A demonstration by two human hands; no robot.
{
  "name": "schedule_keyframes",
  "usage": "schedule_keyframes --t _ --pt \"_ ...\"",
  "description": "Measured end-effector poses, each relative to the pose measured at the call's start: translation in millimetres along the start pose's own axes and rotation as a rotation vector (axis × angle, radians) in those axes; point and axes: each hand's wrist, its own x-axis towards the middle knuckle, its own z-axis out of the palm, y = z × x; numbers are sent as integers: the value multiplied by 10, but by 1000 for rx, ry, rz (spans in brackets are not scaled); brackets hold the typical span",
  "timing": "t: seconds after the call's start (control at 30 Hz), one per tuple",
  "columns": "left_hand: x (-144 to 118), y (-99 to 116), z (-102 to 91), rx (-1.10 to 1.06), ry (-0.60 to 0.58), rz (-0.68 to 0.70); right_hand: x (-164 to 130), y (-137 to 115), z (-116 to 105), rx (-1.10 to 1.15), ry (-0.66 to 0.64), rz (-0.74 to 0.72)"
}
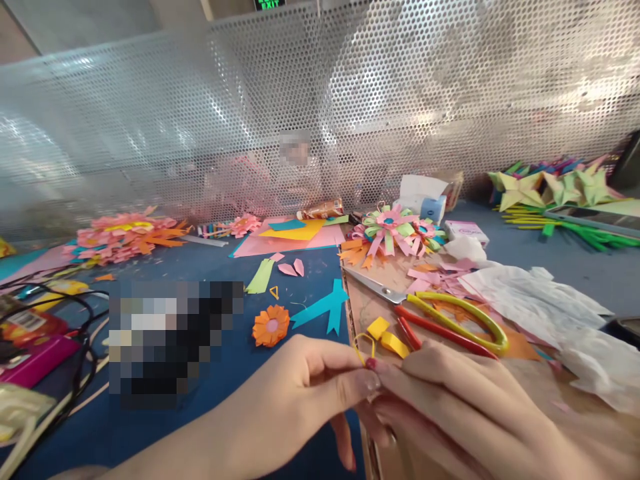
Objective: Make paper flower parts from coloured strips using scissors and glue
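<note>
My left hand [313, 390] and my right hand [465, 407] meet at the fingertips near the bottom middle. Both pinch a thin yellow paper strip [369, 341], which curls up in a small loop above the fingers. The strip's lower end is hidden by the fingertips. Just beyond lie folded yellow paper pieces [395, 343] and scissors [390, 293] with red and yellow handles, their blades pointing left. Left of the strip are an orange paper flower [271, 325] with a pink centre and a blue paper piece [327, 305].
Crumpled white tissue [540, 300] and pink scraps lie on the right. Paper flower bunches [125, 233] and coloured sheets [295, 235] line the back, before a perforated metal screen [400, 100]. Black cables [83, 333] tangle at left, beside a pixelated patch. A person shows faintly behind the screen.
</note>
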Motion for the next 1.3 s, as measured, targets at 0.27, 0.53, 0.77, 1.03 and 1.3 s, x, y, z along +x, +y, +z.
schedule_keyframes --t 0.27,0.53,0.77,1.03,1.3 --pt "-6 2 -38 67 22 -64 12 41 -2 347 17 278" --pt "-5 -39 -11 135 34 -106 30 102 121 608 -78 559" --pt "-15 -28 -17 148 14 -128 55 74 125 676 -114 620" --pt "0 -37 -11 152 0 -135 89 83 126 710 -125 630" --pt "-2 -32 -23 119 -31 -142 85 71 124 690 -89 583"
